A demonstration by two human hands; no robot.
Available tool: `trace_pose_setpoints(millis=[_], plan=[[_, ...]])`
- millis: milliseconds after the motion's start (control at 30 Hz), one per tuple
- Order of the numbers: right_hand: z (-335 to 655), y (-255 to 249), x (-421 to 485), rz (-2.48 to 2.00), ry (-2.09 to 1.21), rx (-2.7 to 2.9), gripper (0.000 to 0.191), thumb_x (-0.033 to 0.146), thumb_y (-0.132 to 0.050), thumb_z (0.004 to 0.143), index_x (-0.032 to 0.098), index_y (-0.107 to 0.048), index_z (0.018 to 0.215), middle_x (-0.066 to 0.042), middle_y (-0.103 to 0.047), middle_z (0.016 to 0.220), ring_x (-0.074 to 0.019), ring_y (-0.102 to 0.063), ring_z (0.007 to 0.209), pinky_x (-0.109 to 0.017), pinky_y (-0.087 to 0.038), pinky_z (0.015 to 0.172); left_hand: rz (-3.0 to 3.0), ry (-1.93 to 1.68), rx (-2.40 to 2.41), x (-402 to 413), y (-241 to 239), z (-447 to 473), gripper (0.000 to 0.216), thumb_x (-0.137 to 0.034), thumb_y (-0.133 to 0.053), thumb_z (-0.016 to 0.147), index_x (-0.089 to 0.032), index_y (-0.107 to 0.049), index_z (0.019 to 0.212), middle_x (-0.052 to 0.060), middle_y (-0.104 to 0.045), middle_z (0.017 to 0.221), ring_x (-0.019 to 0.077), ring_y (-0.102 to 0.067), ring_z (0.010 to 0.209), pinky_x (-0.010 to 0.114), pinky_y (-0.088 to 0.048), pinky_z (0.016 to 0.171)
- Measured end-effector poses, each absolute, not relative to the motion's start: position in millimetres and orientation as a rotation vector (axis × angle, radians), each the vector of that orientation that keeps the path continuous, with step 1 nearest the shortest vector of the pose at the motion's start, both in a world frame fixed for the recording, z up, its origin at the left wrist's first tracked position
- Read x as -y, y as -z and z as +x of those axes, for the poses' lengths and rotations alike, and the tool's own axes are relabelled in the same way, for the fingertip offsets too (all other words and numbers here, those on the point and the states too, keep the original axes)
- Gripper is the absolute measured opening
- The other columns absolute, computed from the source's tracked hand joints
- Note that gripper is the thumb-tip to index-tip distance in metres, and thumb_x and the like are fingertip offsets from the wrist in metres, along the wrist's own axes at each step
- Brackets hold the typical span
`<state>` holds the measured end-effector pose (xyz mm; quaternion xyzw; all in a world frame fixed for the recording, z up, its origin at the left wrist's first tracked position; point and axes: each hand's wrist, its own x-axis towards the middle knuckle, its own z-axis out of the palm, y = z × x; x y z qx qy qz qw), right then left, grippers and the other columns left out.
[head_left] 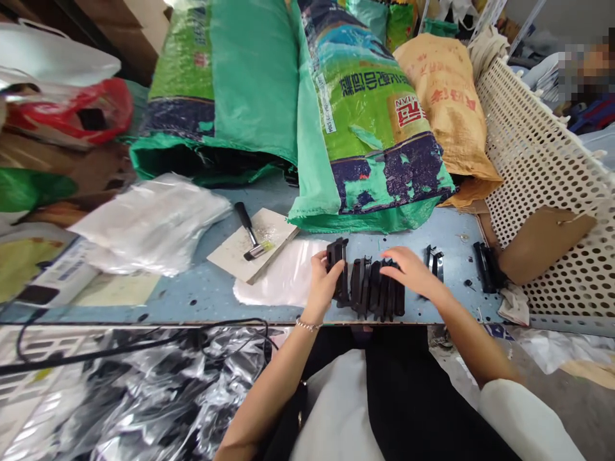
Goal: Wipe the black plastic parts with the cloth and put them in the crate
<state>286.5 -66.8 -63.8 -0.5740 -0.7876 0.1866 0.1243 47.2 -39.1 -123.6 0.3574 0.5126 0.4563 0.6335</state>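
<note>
Green sacks [369, 128] wall off the bench [202, 291] behind, left stretch open

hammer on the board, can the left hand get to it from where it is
Probably yes. The hammer lies on the board, left of the left hand, with only flat white plastic between them.

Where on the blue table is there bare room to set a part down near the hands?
Bare blue table lies between the wooden board and the near edge. A small patch sits between the right hand and the loose black clip. It is crowded around the row of black parts under the left hand, and below the green sacks.
</note>
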Motion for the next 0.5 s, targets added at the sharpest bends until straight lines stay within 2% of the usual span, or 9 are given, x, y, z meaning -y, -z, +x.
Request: trace_pose_setpoints(millis=[33,100,167,200,267,367,433,500], plan=[[298,64,71,-1.933,-0.516,2.176,0.049,0.054,-0.057,0.098,0.021,-0.059,0.134,-0.017,-0.058,0.140,-0.0359,-0.051,0.133,-0.052,-0.044,0.106,0.873,-1.037,-1.204,39,136,43,0.058,-0.045,-0.074,0.079,-0.023,-0.043,0.124,0.004,-0.064,0.104,0.0194,-0.068,0.090,0.037,-0.056,0.084],[316,69,88,-2.370,-0.480,1.938,0.079,0.065,-0.062,0.089,0.021,-0.043,0.152,-0.021,-0.030,0.164,-0.0498,-0.025,0.150,-0.068,-0.037,0.108,0.985,-1.020,-1.270,43,158,40,0.051,-0.043,-0.070,0.082,-0.020,-0.049,0.123,0.008,-0.064,0.116,0.0237,-0.064,0.109,0.043,-0.050,0.101],[323,81,108,-2.569,-0.561,1.830,0.095,0.070,-0.064,0.084,0.024,-0.030,0.159,-0.018,-0.010,0.171,-0.0553,-0.006,0.153,-0.077,-0.033,0.107,1.086,-1.008,-1.343,51,175,47,0.050,-0.042,-0.067,0.085,-0.018,-0.052,0.126,0.013,-0.061,0.127,0.0283,-0.057,0.125,0.048,-0.041,0.114],[325,88,117,-2.588,-0.593,1.825,0.095,0.068,-0.065,0.083,0.024,-0.029,0.160,-0.017,-0.008,0.172,-0.0548,-0.002,0.154,-0.078,-0.031,0.108,1.139,-1.004,-1.375,56,181,53,0.051,-0.042,-0.065,0.087,-0.017,-0.052,0.129,0.014,-0.059,0.131,0.0300,-0.054,0.130,0.050,-0.038,0.117],[327,104,129,-2.534,-0.559,1.839,0.086,0.055,-0.067,0.084,0.023,-0.035,0.157,-0.016,-0.014,0.171,-0.0501,-0.004,0.156,-0.074,-0.030,0.113,1.273,-1.003,-1.402,65,186,67,0.052,-0.043,-0.060,0.092,-0.018,-0.051,0.137,0.015,-0.054,0.138,0.0310,-0.048,0.137,0.052,-0.033,0.122],[342,121,132,-2.361,-0.429,1.830,0.076,0.029,-0.062,0.083,0.015,-0.038,0.154,-0.020,-0.031,0.164,-0.0413,-0.019,0.156,-0.061,-0.031,0.121,1.500,-0.989,-1.357,73,187,82,0.054,-0.040,-0.050,0.100,-0.019,-0.042,0.149,0.018,-0.043,0.151,0.0308,-0.038,0.148,0.053,-0.029,0.125],[359,127,130,-2.240,-0.409,1.856,0.077,0.020,-0.058,0.081,0.012,-0.036,0.154,-0.021,-0.041,0.158,-0.0382,-0.028,0.153,-0.058,-0.032,0.123,1.616,-0.977,-1.324,75,186,86,0.056,-0.035,-0.045,0.101,-0.018,-0.036,0.154,0.019,-0.036,0.157,0.0315,-0.032,0.152,0.055,-0.028,0.126],[373,130,130,-2.151,-0.415,1.903,0.078,0.018,-0.056,0.080,0.013,-0.035,0.155,-0.020,-0.045,0.156,-0.0373,-0.031,0.153,-0.060,-0.032,0.123,1.697,-0.978,-1.297,75,186,86,0.058,-0.031,-0.044,0.101,-0.019,-0.032,0.156,0.020,-0.034,0.158,0.0318,-0.031,0.153,0.057,-0.029,0.126]])
